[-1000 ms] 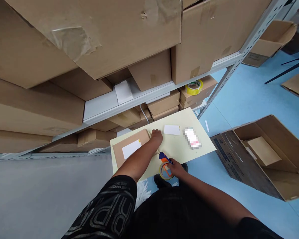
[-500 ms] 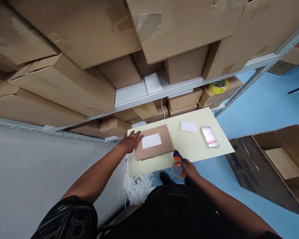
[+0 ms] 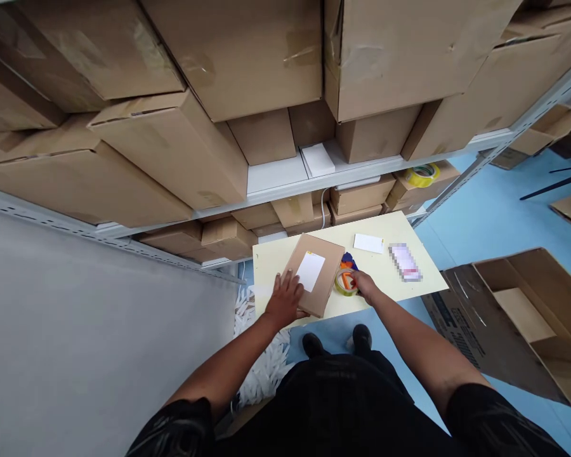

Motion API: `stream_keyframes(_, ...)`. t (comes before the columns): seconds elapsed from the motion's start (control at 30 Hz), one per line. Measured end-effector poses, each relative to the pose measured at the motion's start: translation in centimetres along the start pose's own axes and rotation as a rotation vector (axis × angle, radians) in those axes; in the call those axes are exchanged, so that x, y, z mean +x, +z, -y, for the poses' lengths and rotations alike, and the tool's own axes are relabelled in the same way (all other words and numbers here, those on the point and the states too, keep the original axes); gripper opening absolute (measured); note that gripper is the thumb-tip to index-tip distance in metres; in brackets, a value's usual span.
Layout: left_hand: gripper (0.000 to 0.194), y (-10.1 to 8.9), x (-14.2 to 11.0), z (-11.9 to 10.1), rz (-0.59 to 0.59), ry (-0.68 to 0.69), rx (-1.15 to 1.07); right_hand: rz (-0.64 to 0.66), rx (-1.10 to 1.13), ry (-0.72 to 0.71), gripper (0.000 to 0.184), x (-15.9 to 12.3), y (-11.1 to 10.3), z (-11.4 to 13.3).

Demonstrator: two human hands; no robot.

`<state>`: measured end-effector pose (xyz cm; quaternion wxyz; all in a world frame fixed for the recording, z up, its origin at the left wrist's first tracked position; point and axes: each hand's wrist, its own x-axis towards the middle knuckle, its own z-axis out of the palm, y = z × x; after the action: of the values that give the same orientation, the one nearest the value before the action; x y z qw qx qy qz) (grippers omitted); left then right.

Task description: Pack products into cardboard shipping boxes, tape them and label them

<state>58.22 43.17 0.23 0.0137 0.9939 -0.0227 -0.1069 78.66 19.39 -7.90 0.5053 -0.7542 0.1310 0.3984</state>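
Note:
A flat brown cardboard box (image 3: 330,274) with a white label (image 3: 310,271) lies at an angle on the pale tabletop (image 3: 385,230). My left hand (image 3: 285,301) grips its near left corner, fingers spread across the top and thumb at the near edge. Beside the box's right side, my right hand (image 3: 364,287) is closed on a tape dispenser (image 3: 347,261), orange and dark blue, carrying a roll of tape (image 3: 345,292). The dispenser's head is close to the box; whether they touch I cannot tell.
A white label stack (image 3: 368,243) and a blurred-out phone-like object (image 3: 405,262) lie on the table's right. Shelves of cartons (image 3: 266,51) rise behind, with a yellow tape roll (image 3: 422,175) on one. A large open carton (image 3: 518,317) stands right; shredded paper (image 3: 266,362) lies below left.
The box has turned and shifted right, with my left hand moving to its near corner. My right hand has brought the tape dispenser up from the table's front edge to the box's right side.

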Motion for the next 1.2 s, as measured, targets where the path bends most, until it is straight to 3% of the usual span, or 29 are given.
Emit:
stream_keyframes(0.1,0.099,0.8,1.6,-2.1,-0.027,0.081,-0.046,0.04,-0.069,-0.005,0.023,2.5,-0.4,3.2)
stream_keyframes(0.2,0.104,1.1,3.0,-3.6,-0.043,0.028,-0.08,0.086,-0.127,-0.002,0.02,4.2,-0.5,5.1)
stream_keyframes(0.43,0.109,0.9,4.1,-5.2,-0.051,-0.142,-0.125,0.164,-0.116,0.003,0.029,6.6,-0.7,4.9)
stream_keyframes(0.53,0.108,0.8,4.5,-5.4,-0.05,-0.173,-0.123,0.171,-0.104,-0.017,0.029,5.1,-1.4,2.2)
stream_keyframes(0.67,0.103,0.7,5.9,-5.8,-0.069,-0.265,-0.144,0.179,-0.088,-0.07,0.032,-0.6,-2.0,-4.8)
stream_keyframes(0.77,0.1,0.8,7.3,-6.6,-0.079,-0.337,-0.169,0.221,-0.058,-0.093,0.042,-4.9,-1.3,-10.0)
stream_keyframes(0.87,0.099,0.9,8.5,-7.9,-0.078,-0.403,-0.181,0.241,-0.008,-0.09,0.04,-6.7,0.1,-12.0)
stream_keyframes(1.07,0.093,0.3,9.3,-10.7,-0.021,-0.529,-0.178,0.231,0.068,0.031,0.033,-4.7,1.6,-8.9)
stream_keyframes(1.2,0.106,-0.8,7.6,-9.4,0.104,-0.396,-0.151,0.246,0.031,0.078,0.028,-1.9,0.3,-5.1)
